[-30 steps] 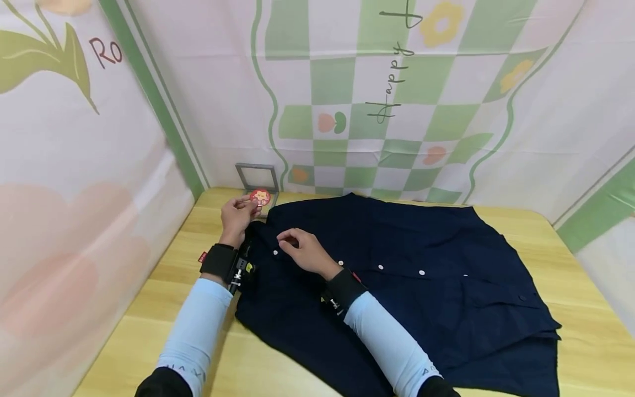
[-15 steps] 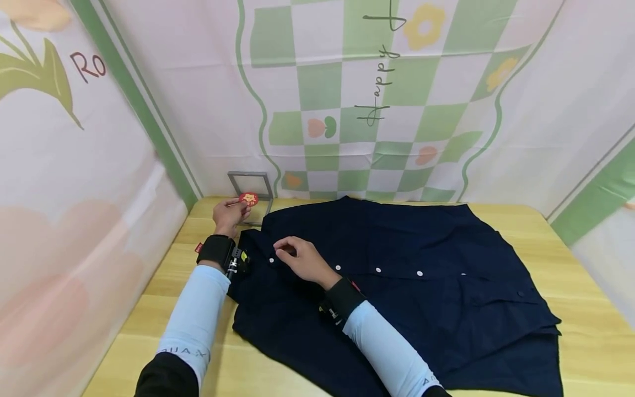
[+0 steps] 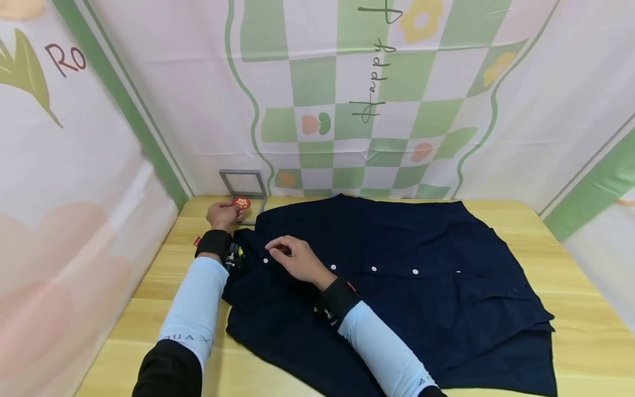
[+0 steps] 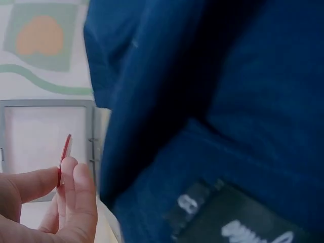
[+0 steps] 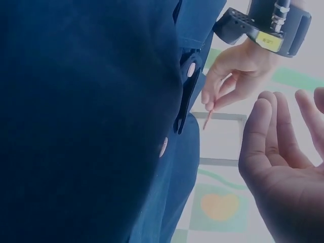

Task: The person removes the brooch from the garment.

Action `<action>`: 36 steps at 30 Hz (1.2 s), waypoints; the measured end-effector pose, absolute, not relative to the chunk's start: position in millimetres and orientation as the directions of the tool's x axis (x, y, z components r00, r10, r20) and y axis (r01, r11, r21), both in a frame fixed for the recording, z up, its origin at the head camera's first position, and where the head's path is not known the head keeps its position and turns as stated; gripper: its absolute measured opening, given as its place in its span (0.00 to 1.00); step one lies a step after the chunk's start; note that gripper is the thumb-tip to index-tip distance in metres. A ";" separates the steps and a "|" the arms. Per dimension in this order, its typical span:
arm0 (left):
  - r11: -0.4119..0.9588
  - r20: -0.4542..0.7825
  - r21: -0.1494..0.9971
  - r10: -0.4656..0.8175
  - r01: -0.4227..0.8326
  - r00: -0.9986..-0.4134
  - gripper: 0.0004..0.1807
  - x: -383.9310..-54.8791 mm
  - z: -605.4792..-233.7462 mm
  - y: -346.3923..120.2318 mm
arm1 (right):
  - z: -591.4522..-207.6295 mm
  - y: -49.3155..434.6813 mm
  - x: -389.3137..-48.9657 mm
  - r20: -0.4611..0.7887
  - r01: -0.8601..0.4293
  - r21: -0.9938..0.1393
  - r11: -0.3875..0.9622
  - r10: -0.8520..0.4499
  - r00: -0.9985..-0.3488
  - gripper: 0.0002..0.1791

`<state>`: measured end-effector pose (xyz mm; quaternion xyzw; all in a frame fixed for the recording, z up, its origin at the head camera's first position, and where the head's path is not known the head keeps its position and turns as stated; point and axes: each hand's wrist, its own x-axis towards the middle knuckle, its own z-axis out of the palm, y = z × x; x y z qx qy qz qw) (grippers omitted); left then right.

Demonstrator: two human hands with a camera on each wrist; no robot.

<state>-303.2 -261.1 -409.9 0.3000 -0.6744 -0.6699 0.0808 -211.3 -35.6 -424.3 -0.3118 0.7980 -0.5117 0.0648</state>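
Note:
In the head view my left hand (image 3: 221,214) pinches a round red badge (image 3: 241,203) with a yellow flower-like pattern. It holds the badge over the base of a grey-framed case (image 3: 243,182), whose lid stands up against the backdrop. The left wrist view shows the badge (image 4: 65,157) nearly edge-on between thumb and fingers. My right hand (image 3: 297,259), fingers loosely bent and holding nothing, hovers over a dark navy button-up shirt (image 3: 407,314) near its collar end. The right wrist view also shows that hand (image 5: 283,167) with nothing in its grasp.
The shirt lies spread across most of the wooden table (image 3: 149,325), with white buttons (image 3: 374,269) along its front. Its collar label (image 4: 253,217) shows in the left wrist view. A patterned cloth backdrop (image 3: 317,160) rises behind the table.
My left hand has moved slightly left relative to the case, the badge still pinched. My right hand stays about the same over the shirt. The head view has shifted a little.

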 end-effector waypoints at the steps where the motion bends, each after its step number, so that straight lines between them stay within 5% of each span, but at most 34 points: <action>1: -0.074 -0.291 0.952 -0.516 -0.297 -0.805 0.21 -304.2 -411.5 -261.7 | -424.5 -35.4 -210.9 0.216 -0.434 -0.855 0.284 -0.565 -0.796 0.13; 16: 0.138 -0.291 0.889 -0.564 -0.436 -0.772 0.20 -318.7 -423.1 -265.3 | -427.8 -33.5 -209.0 0.175 -0.414 -0.857 0.307 -0.582 -0.794 0.12; 36: 0.140 -0.324 0.878 -0.529 -0.457 -0.784 0.16 -321.0 -419.3 -265.7 | -427.6 -23.5 -215.0 0.157 -0.381 -0.871 0.311 -0.557 -0.816 0.13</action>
